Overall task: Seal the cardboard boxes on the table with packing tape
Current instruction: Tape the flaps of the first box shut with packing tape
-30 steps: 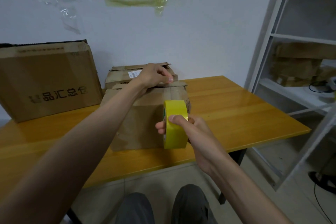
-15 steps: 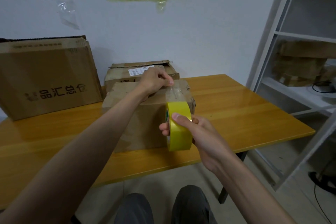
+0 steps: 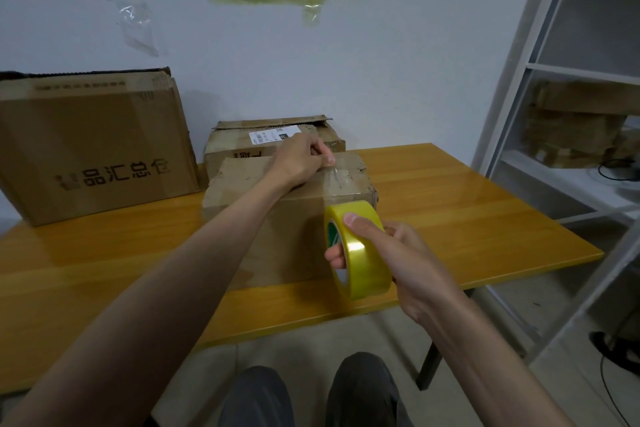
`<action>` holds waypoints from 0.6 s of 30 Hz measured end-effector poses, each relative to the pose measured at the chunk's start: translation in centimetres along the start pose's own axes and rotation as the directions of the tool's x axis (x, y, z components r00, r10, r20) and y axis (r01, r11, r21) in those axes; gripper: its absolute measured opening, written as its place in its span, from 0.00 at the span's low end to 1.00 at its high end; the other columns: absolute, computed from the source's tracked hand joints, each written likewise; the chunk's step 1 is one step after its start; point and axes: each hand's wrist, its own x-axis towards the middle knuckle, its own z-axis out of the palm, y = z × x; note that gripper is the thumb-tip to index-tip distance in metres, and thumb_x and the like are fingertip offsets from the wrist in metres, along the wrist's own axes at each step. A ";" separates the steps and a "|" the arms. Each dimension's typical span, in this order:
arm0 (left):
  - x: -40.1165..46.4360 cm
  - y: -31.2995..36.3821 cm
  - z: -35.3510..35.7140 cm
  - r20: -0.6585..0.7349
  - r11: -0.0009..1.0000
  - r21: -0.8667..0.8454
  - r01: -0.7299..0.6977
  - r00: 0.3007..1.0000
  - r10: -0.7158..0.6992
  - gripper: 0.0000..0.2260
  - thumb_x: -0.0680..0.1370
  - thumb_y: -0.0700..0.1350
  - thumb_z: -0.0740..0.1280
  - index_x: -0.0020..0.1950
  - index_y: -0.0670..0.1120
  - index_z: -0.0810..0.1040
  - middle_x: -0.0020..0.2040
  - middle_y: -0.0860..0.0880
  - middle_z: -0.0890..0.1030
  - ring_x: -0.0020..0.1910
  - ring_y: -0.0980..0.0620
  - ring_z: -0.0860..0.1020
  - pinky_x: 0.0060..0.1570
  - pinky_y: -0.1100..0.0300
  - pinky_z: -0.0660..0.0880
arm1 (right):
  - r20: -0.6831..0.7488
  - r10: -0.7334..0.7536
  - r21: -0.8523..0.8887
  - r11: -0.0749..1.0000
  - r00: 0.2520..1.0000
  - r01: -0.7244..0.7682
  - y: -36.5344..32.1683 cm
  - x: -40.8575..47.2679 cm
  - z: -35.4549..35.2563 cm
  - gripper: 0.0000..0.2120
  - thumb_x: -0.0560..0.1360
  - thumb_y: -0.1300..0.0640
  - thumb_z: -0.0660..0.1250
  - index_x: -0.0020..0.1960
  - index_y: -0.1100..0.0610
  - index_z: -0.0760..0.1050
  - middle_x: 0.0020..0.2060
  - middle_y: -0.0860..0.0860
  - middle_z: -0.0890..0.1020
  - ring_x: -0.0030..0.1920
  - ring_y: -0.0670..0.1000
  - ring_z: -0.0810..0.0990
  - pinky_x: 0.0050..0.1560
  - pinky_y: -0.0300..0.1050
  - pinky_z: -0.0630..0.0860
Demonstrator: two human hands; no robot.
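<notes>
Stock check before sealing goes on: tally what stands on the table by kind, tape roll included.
Brown cardboard boxes: 3, large printed, labelled rear, front one.
Yellow packing tape roll: 1, held off the table in the right hand.
Total: 4

pale wall (image 3: 398,62) with taped paper scraps, yellow wooden table (image 3: 485,218), white metal shelving (image 3: 519,80), tiled floor (image 3: 519,305)

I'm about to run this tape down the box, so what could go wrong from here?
The clear tape strip looks wrinkled where the left hand pins it on the front box, so it may crease. That box's top looks torn and dented, which could weaken the seal. The right hand's grip covers the yellow tape roll, possibly hindering unrolling.
</notes>
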 end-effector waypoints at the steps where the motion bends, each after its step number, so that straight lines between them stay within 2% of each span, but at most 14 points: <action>1: -0.1 0.0 0.0 -0.005 1.000 0.010 -0.011 1.000 0.011 0.08 0.77 0.48 0.73 0.39 0.55 0.80 0.41 0.59 0.82 0.44 0.60 0.78 0.40 0.60 0.71 | -0.003 -0.007 -0.002 1.000 1.000 0.007 0.1 -0.1 0.0 0.17 0.80 0.49 0.68 0.53 0.63 0.83 0.42 0.60 0.87 0.41 0.54 0.85 0.53 0.59 0.82; 5: 0.0 -0.3 0.1 -0.041 0.994 -0.068 -0.086 0.996 0.083 0.07 0.78 0.44 0.72 0.41 0.54 0.80 0.38 0.61 0.81 0.37 0.66 0.76 0.39 0.62 0.71 | 0.005 -0.061 -0.052 0.997 0.998 0.061 0.5 -0.4 0.4 0.15 0.81 0.48 0.68 0.55 0.61 0.81 0.42 0.59 0.87 0.43 0.55 0.86 0.49 0.54 0.81; 8: -0.2 -0.1 0.1 -0.042 0.984 -0.127 -0.127 0.992 0.123 0.07 0.79 0.43 0.71 0.42 0.52 0.79 0.37 0.59 0.80 0.32 0.69 0.75 0.37 0.67 0.70 | -0.002 -0.073 -0.073 0.995 0.997 0.073 0.8 -0.5 0.3 0.16 0.81 0.48 0.67 0.55 0.62 0.81 0.42 0.59 0.87 0.43 0.55 0.86 0.48 0.54 0.81; 13: -0.5 0.2 0.0 -0.027 0.972 -0.178 -0.155 0.988 0.153 0.07 0.81 0.44 0.69 0.43 0.52 0.77 0.39 0.55 0.81 0.35 0.65 0.76 0.38 0.69 0.70 | -0.013 -0.101 -0.093 0.991 0.995 0.100 1.2 -0.6 0.6 0.16 0.81 0.48 0.66 0.54 0.62 0.81 0.41 0.58 0.87 0.43 0.55 0.87 0.47 0.52 0.81; 16: -0.8 0.3 -0.2 -0.021 0.956 -0.228 -0.186 0.982 0.186 0.05 0.81 0.44 0.68 0.46 0.48 0.77 0.40 0.52 0.81 0.35 0.67 0.77 0.37 0.73 0.69 | -0.008 -0.112 -0.103 0.989 0.994 0.111 1.3 -0.7 0.4 0.16 0.81 0.48 0.66 0.55 0.62 0.81 0.41 0.58 0.87 0.43 0.55 0.86 0.49 0.55 0.81; 18: -0.8 0.2 -0.1 -0.029 0.950 -0.238 -0.202 0.979 0.200 0.06 0.81 0.43 0.67 0.45 0.50 0.76 0.40 0.52 0.81 0.38 0.64 0.78 0.40 0.70 0.70 | -0.006 -0.101 -0.073 0.992 0.995 0.100 1.3 -0.7 0.2 0.17 0.81 0.49 0.66 0.55 0.63 0.81 0.41 0.59 0.87 0.43 0.55 0.86 0.51 0.58 0.81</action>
